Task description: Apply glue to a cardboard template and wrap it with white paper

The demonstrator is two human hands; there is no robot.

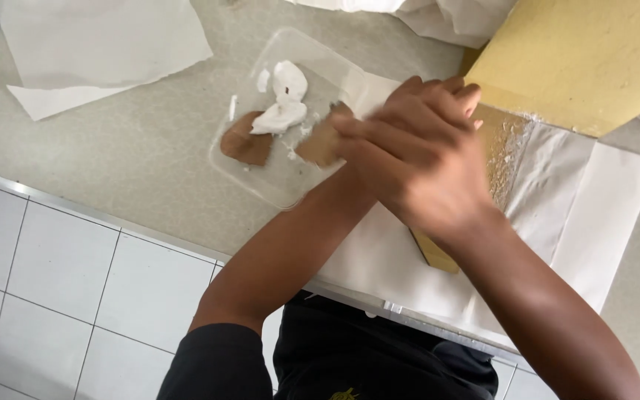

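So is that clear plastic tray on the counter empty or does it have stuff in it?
Not empty: the clear tray holds white paste and brown cardboard scraps.

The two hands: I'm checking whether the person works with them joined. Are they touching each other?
Touching. The head view shows the right hand laid over the left hand, overlapping with no gap, beside the clear plastic tray.

Bare forearms, short black sleeve (216,363) and black shirt (379,355) with small yellow mark

A grey table (135,159) bears white paper sheets (98,44) and a clear tray (261,185).
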